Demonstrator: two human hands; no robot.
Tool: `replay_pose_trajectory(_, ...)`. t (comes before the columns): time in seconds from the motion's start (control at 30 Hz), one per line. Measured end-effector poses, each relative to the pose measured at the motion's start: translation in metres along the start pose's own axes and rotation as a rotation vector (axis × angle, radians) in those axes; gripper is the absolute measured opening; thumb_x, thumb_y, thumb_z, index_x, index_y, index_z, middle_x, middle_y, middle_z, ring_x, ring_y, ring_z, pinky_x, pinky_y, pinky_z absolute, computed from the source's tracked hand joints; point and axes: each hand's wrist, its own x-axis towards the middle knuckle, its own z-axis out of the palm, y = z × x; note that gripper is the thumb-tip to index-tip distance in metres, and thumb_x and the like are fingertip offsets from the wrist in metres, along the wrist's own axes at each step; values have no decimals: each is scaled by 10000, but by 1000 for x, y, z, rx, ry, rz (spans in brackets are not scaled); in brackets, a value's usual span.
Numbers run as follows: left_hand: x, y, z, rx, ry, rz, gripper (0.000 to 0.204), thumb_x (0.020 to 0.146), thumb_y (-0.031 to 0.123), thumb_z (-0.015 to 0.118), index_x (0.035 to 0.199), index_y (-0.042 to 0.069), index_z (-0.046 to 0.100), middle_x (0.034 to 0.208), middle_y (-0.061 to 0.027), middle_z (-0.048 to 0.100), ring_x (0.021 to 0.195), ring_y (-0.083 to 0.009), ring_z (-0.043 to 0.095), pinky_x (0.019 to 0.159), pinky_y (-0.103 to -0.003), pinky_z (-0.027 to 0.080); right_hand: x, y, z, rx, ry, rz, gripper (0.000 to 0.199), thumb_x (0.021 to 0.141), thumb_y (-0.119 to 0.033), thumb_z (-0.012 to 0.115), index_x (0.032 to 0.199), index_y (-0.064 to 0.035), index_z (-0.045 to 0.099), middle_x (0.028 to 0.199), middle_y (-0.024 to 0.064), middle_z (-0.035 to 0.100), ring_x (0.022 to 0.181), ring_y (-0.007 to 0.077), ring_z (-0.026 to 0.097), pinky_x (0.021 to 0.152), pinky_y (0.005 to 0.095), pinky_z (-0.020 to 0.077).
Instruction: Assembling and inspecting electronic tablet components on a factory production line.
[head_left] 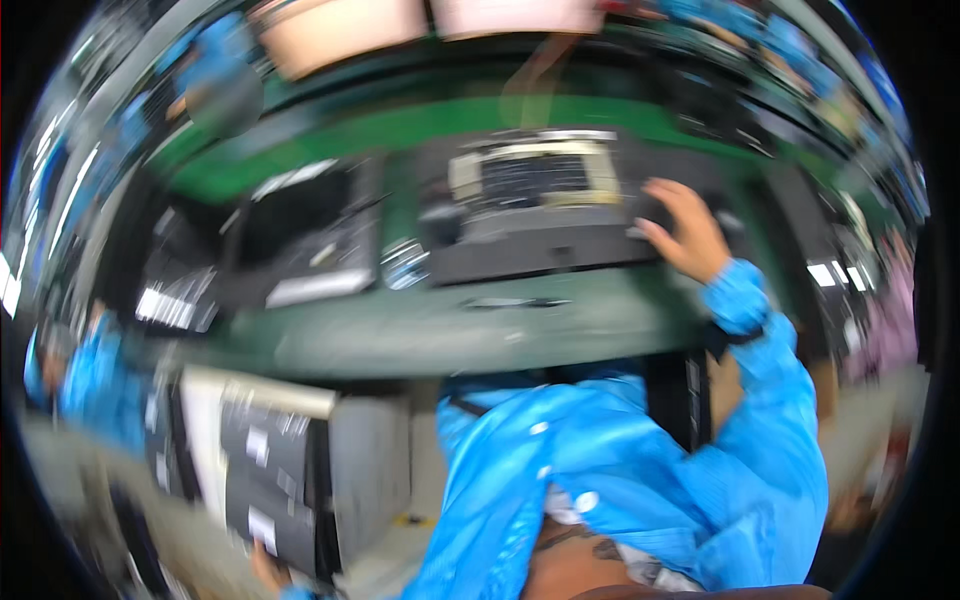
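Note:
The picture is smeared by motion. My right hand [688, 232] is open over the right end of a wide dark tray [500, 262], thumb and fingers apart. In that tray lies a dark rectangular part [535, 180] framed in a cream colour. Low at the left, my left hand [268, 568] is against the lower edge of a dark flat panel [262, 470] with white labels. Its fingers are blurred and partly hidden, so I cannot tell its grip. A slim dark pen-like tool [515, 302] lies on the bench in front of the tray.
Another dark tray [305, 230] holding a black part stands left on the green bench [440, 335], with a clear round item [405, 264] between the trays. Light bins [340, 35] stand at the back. A grey box [372, 470] is beside the panel. People in blue sit around.

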Motion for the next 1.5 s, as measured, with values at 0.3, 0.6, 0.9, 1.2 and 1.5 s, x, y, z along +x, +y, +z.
replay_pose_trajectory(0.3, -102, -2, 321, 1074, -255, 1085, 232, 976, 187, 698, 1145, 36, 751, 884, -178, 717, 815, -283, 660, 788, -432, 522, -62, 104, -18, -192, 219, 456, 591, 888, -370, 739, 1354, -42, 581, 1425, 204, 514, 1299, 405, 520, 1094, 469, 431)
replay_pose_trajectory(0.6, -207, -136, 517, 637, -1278, 1420, 122, 838, 84, 791, 943, 47, 742, 667, -66, 613, 536, -208, 582, 501, -348, 445, -68, 99, -2, -152, 141, 649, 592, 888, -390, 727, 1345, -36, 597, 1439, 213, 504, 1307, 416, 521, 1105, 476, 432)
replay_pose_trajectory(0.9, -226, -169, 539, 644, -1413, 1400, 79, 801, 46, 792, 856, 68, 741, 614, -36, 593, 485, -173, 552, 470, -316, 408, -119, 126, -110, -631, 353, 374, 573, 791, -297, 803, 1257, -10, 633, 1332, 201, 591, 1272, 397, 539, 1090, 493, 426)
replay_pose_trajectory(1.2, -223, -169, 539, 666, -1372, 1417, 51, 838, -4, 746, 867, 29, 720, 639, -52, 597, 486, -159, 528, 466, -301, 380, -217, 185, -217, -403, -233, 784, 728, 850, -581, 721, 1308, -22, 632, 1323, 205, 603, 1231, 401, 579, 1050, 470, 478)
replay_pose_trajectory(1.5, -229, -171, 543, 703, -1333, 1430, 79, 824, -12, 762, 847, 40, 706, 607, -49, 555, 474, -156, 522, 454, -297, 377, -217, 188, -216, -332, -184, 376, 388, 782, -304, 778, 1008, -36, 611, 1036, 163, 585, 1026, 392, 569, 897, 479, 468)
